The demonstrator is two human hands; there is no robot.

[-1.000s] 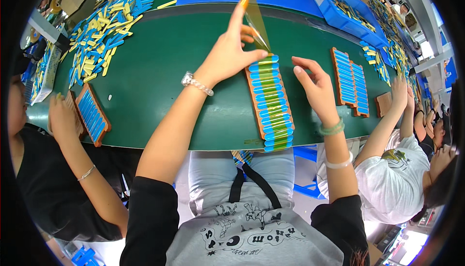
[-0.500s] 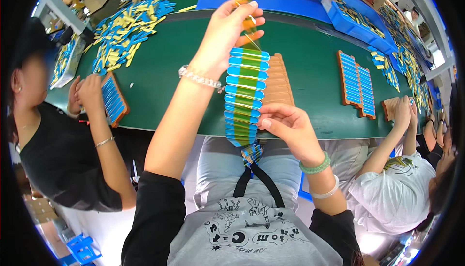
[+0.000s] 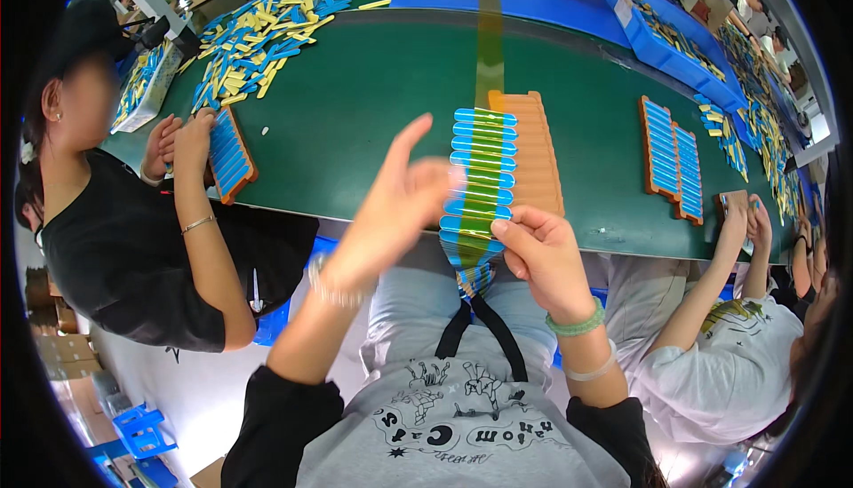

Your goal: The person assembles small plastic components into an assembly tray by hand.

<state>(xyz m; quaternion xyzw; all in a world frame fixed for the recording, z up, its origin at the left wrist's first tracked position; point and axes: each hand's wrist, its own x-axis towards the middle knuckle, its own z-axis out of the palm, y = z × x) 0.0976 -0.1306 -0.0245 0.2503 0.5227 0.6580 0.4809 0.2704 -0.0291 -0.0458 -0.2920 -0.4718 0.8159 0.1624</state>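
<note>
A row of blue flat sticks lies side by side, bound by a band of clear yellow tape down the middle. The tape stretches on from the row toward the far side of the table. The row's near end hangs over the table edge toward my lap. My right hand pinches the row's right edge near the table's front. My left hand, blurred, is beside the row's left edge with its fingers apart; its fingertips overlap the sticks, and I cannot tell whether they touch. A brown grooved tray lies partly under the row.
Blue and yellow sticks are heaped at the far left. A blue crate of sticks stands far right. Two filled trays lie to the right. One person works at my left, another at my right.
My left hand has let go of the tape at the far end of the row and come down toward me. The row now lies lower, over the tray's left side. My right hand still pinches its edge.
</note>
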